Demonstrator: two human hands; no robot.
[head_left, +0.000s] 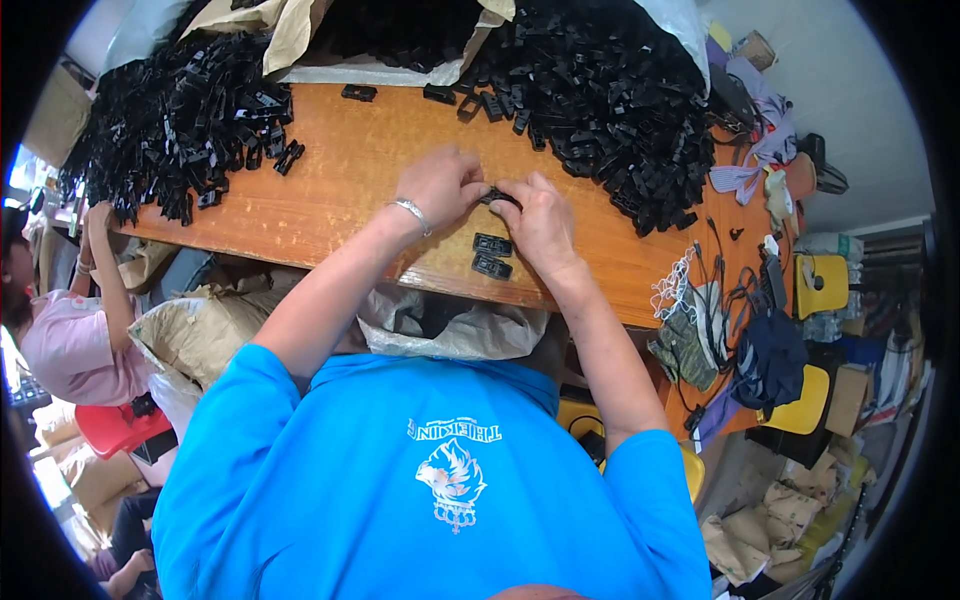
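Note:
Over the wooden table (400,130), my left hand (438,188) and my right hand (538,218) meet at a small black plastic buckle piece (495,196). Fingertips of both hands pinch it and hide much of its shape. My left hand is slightly blurred. Just below my right hand, two black rectangular buckle pieces (491,244) lie one in front of the other near the table's front edge. A large heap of black plastic pieces (620,110) spreads at the far right, and another heap (185,110) covers the far left.
An open whitish sack (450,335) hangs below the table edge before me. Cables (735,290) and cloths lie at the table's right end. To the left sits a person in a pink top (80,330), with hands near the left heap. Yellow chairs (822,285) stand at right.

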